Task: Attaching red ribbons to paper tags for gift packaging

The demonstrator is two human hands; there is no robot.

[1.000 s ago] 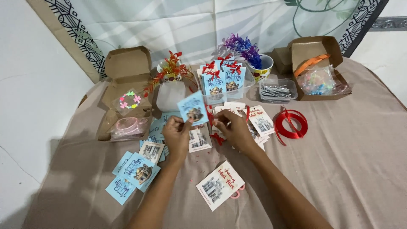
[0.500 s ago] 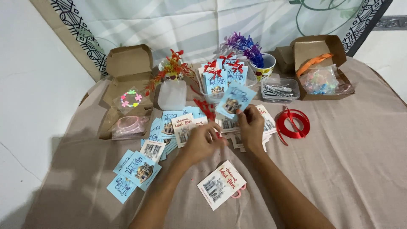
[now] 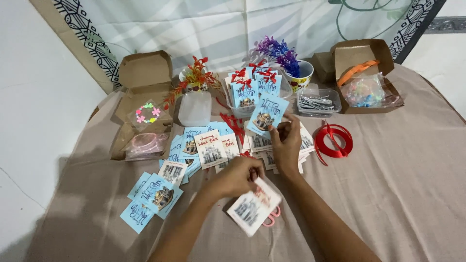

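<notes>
Blue card (image 3: 266, 115) in right hand (image 3: 286, 143), seemingly pinched.

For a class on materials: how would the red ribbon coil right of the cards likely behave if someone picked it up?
The red ribbon coil looks thin and loosely wound, so probably floppy and light. Its loose tail suggests it would unwind when lifted. Its glossy surface may be slippery.

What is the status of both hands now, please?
Right hand fingers pinch blue card. Left hand touches white card over pink scissors. Nothing blocks.
</notes>
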